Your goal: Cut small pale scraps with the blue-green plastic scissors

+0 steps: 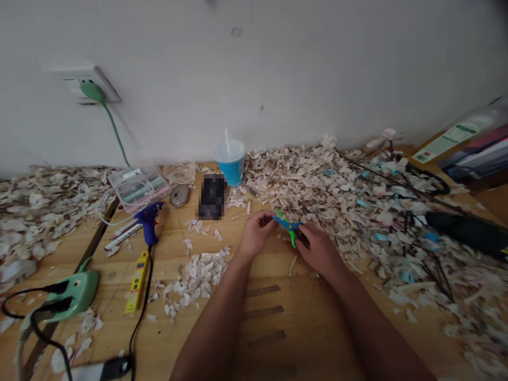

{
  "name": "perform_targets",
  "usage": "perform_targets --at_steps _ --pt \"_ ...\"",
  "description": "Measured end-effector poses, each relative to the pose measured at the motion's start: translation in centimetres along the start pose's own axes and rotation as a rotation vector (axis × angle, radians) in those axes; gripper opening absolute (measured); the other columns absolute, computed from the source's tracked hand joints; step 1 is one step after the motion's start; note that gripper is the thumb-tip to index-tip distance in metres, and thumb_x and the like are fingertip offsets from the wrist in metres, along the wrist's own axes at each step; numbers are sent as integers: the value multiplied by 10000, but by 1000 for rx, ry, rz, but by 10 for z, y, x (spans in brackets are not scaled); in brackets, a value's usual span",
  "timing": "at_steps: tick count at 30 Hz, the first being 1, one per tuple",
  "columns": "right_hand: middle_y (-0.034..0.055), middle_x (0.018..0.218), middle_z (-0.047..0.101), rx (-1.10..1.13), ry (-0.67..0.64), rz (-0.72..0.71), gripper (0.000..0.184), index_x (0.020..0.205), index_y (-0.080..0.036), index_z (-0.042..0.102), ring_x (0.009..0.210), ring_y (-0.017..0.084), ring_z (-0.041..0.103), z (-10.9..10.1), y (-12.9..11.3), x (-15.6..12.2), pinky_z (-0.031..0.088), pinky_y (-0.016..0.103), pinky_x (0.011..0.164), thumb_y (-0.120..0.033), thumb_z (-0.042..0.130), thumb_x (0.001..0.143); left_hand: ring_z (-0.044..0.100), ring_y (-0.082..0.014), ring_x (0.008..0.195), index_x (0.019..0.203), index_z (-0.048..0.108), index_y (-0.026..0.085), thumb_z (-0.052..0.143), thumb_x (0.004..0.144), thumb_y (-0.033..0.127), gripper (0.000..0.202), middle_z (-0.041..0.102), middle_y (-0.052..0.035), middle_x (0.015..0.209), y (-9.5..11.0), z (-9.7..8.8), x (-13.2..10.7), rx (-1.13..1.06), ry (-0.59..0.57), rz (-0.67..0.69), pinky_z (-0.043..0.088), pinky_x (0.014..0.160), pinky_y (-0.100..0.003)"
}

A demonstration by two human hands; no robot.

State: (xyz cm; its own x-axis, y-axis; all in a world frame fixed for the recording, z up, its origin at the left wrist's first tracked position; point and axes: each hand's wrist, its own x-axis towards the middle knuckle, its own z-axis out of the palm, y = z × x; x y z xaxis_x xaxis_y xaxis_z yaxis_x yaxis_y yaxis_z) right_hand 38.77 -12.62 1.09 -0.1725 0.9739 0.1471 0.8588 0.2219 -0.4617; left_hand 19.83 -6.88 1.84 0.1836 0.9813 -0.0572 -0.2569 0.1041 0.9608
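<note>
My right hand (316, 243) is closed around the handles of a pair of blue and green scissors (288, 224), whose blades point left. Close to the blade tips is my left hand (257, 228), its thumb and fingers pinched together; whatever it holds is too small or hidden to name. Below and left of my left hand lies a pile of small white paper-like pieces (202, 275). A large heap of pale scraps (301, 182) spreads behind and to the right of both hands.
A blue cup with a straw (232, 164) stands near the wall beside a pixelated dark object (212, 197). On the left are a blue glue gun (150, 225), a yellow packet (137, 283), a plastic case (138, 188) and a green power strip (77, 293). Flowered twigs (397, 182) lie right.
</note>
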Motion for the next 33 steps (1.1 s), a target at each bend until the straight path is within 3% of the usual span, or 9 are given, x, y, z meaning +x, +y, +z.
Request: perform_targets --at_steps 3,8,11,14,20,25,28,33 --pt "114 972 657 -2 15 12 238 1049 -170 599 885 261 615 0 0 0 479 376 787 -233 478 854 567 -112 675 810 714 152 805 656 320 245 675 -16 748 0 3 -1 -7 7 -18 433 679 -236" --pt "124 989 656 4 72 -8 263 1079 -164 594 906 262 617 5 1 0 486 381 805 -222 469 855 570 -99 643 790 675 149 830 636 359 303 650 1 727 -2 16 -10 -396 17 -195 458 684 -241" --pt "123 995 656 12 85 -26 270 1088 -164 591 915 259 618 7 2 0 486 377 812 -215 466 854 577 -98 652 779 659 148 846 620 346 315 640 8 725 -2 21 -14 -497 25 -227 464 682 -239" --pt "120 987 650 3 92 -27 258 1077 -171 590 920 259 614 7 2 0 483 375 812 -226 468 856 572 -92 660 792 667 149 846 617 342 316 645 9 743 -3 19 -12 -441 29 -184 452 685 -229" --pt "107 977 646 17 53 -9 228 1050 -181 587 905 252 606 3 2 0 477 362 790 -231 470 860 559 -107 654 794 682 148 784 685 368 266 645 1 690 -2 8 -5 -82 0 -43 425 671 -232" --pt "114 1017 641 -4 25 2 229 1052 -181 585 942 262 600 -3 1 0 470 370 807 -229 491 848 579 -121 704 844 699 159 742 722 329 213 676 -22 786 1 4 -6 145 16 72 442 703 -246" --pt "102 1006 650 -2 22 9 223 1048 -198 591 922 251 606 -6 1 0 469 355 779 -227 479 857 591 -129 711 831 694 160 746 725 361 233 680 -30 787 3 6 -7 134 -14 73 459 713 -255" --pt "106 1050 656 -4 54 17 257 1077 -203 595 937 245 613 -3 3 0 469 352 785 -206 476 849 613 -130 681 867 653 164 765 712 427 325 672 -16 769 1 9 -6 -130 -22 -35 491 693 -268"
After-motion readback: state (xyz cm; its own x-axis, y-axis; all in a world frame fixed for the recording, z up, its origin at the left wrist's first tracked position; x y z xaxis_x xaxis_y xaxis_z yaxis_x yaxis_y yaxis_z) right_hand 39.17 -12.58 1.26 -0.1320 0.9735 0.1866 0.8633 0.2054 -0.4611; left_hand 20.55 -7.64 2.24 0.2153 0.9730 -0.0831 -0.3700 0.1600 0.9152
